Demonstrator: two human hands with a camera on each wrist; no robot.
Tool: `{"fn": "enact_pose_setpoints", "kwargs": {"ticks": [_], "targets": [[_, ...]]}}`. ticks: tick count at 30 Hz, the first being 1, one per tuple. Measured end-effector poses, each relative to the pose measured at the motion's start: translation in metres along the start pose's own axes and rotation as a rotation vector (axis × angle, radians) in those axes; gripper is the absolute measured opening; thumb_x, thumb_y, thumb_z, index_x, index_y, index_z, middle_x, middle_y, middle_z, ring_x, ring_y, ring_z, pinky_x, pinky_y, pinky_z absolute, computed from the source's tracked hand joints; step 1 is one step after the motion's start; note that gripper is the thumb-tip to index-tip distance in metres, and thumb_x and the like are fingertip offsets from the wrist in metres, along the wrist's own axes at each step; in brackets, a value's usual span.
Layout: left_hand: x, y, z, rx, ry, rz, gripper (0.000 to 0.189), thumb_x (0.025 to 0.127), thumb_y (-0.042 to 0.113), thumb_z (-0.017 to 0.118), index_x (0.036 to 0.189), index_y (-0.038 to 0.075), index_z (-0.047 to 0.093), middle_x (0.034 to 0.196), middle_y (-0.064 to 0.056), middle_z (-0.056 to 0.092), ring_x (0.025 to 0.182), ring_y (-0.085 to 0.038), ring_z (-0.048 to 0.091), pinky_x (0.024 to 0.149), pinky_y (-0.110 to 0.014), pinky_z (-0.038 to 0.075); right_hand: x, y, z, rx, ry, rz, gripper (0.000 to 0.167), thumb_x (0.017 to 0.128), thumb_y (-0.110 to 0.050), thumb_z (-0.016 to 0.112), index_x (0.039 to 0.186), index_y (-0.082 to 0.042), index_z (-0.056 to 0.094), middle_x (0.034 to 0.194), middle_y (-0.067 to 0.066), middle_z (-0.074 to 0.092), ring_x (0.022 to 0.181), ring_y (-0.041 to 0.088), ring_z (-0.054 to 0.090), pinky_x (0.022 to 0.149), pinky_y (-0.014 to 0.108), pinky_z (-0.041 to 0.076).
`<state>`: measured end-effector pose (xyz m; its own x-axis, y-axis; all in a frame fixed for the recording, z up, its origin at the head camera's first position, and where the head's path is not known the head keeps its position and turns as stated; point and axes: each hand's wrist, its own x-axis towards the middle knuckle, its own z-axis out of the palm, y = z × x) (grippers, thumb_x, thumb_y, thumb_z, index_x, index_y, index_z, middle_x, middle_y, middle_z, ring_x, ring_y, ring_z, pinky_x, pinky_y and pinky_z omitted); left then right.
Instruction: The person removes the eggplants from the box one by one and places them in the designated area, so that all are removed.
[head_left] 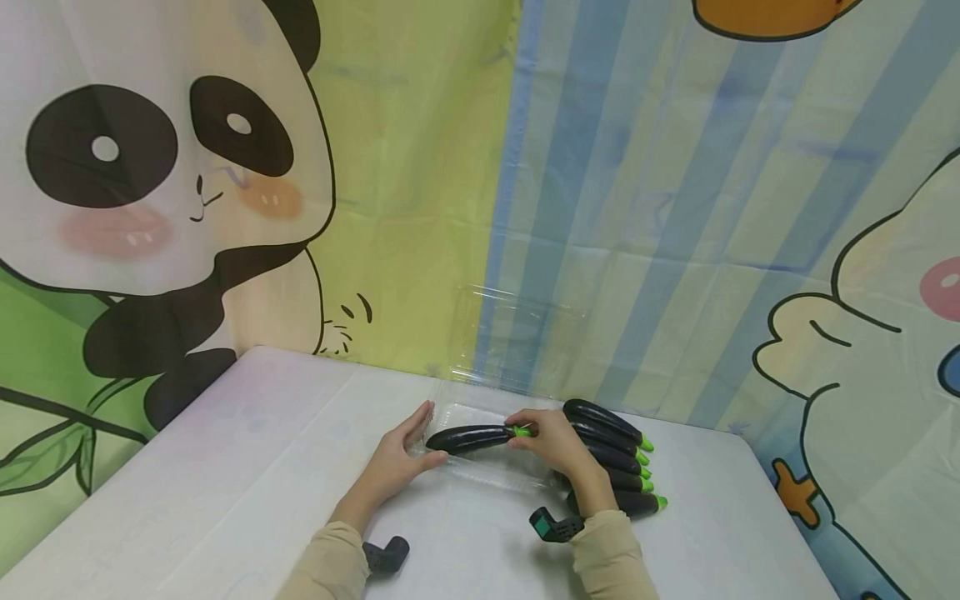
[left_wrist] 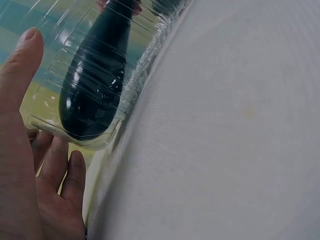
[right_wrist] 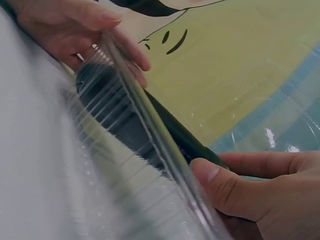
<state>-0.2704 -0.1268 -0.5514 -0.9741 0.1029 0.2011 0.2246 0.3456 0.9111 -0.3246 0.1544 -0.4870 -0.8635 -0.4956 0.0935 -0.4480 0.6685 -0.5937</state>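
A dark purple eggplant (head_left: 468, 437) with a bright green stem lies lengthwise in a clear plastic clamshell container (head_left: 498, 477). My right hand (head_left: 553, 440) pinches its stem end between thumb and fingers. At the container's left end, my left hand (head_left: 392, 457) rests with thumb and fingers spread, the fingertips right at the end wall. Through the ribbed clear wall in the left wrist view, the rounded end of the eggplant (left_wrist: 95, 90) shows close to that end. From the right wrist view, the container's long side wall (right_wrist: 107, 135) partly covers the eggplant.
The container's clear lid (head_left: 521, 333) stands up at the back, against the curtain. Several more eggplants (head_left: 611, 458) lie in a row to the right, green stems pointing right, partly behind my right forearm. All rest on a white-covered table (head_left: 225, 467). A panda-printed curtain (head_left: 420, 208) hangs behind.
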Motion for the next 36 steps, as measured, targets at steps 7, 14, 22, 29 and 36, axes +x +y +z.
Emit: {"fn": "enact_pose_setpoints", "kwargs": {"ticks": [7,14,22,29,36], "targets": [[-0.001,0.006,-0.001,0.006,-0.010,0.002,0.093,0.076,0.036,0.079,0.151,0.016,0.027,0.152,0.003,0.034,0.145,-0.017,0.023,0.120,-0.044,0.015,-0.007,0.002,-0.010,0.044,0.008,-0.040,0.034,0.086,-0.017,0.068,0.120,-0.012,0.067,0.117,0.005,0.068,0.106,0.022,0.065,0.084,0.031,0.058],[0.002,0.000,0.001,-0.001,0.000,0.009,0.092,0.075,0.040,0.079,0.150,0.021,0.029,0.152,0.005,0.035,0.145,-0.018,0.024,0.120,-0.046,0.015,-0.015,0.009,-0.024,0.075,0.106,0.001,0.033,0.085,-0.020,0.069,0.117,-0.017,0.069,0.110,0.001,0.068,0.095,0.020,0.066,0.073,0.025,0.058],[0.004,-0.001,-0.001,0.005,0.011,-0.012,0.092,0.075,0.036,0.080,0.150,0.020,0.029,0.152,0.006,0.035,0.144,-0.018,0.025,0.120,-0.044,0.016,-0.033,0.014,-0.045,0.211,0.242,0.177,0.035,0.086,-0.031,0.068,0.119,-0.020,0.068,0.121,0.006,0.066,0.105,0.024,0.065,0.084,0.037,0.058],[0.005,-0.001,-0.001,0.009,0.009,-0.018,0.091,0.075,0.036,0.079,0.150,0.022,0.029,0.152,0.005,0.035,0.144,-0.019,0.025,0.120,-0.046,0.018,-0.049,0.018,-0.069,0.278,0.362,0.212,0.036,0.087,-0.029,0.068,0.119,-0.013,0.067,0.118,0.012,0.067,0.102,0.023,0.066,0.084,0.032,0.057],[0.004,0.001,-0.001,0.008,0.001,-0.029,0.092,0.076,0.036,0.079,0.150,0.022,0.028,0.153,0.004,0.033,0.144,-0.020,0.026,0.119,-0.047,0.018,-0.077,0.030,-0.096,0.312,0.446,0.282,0.044,0.090,-0.038,0.062,0.127,-0.016,0.062,0.135,0.010,0.057,0.106,0.002,0.063,0.097,0.042,0.051]]}}
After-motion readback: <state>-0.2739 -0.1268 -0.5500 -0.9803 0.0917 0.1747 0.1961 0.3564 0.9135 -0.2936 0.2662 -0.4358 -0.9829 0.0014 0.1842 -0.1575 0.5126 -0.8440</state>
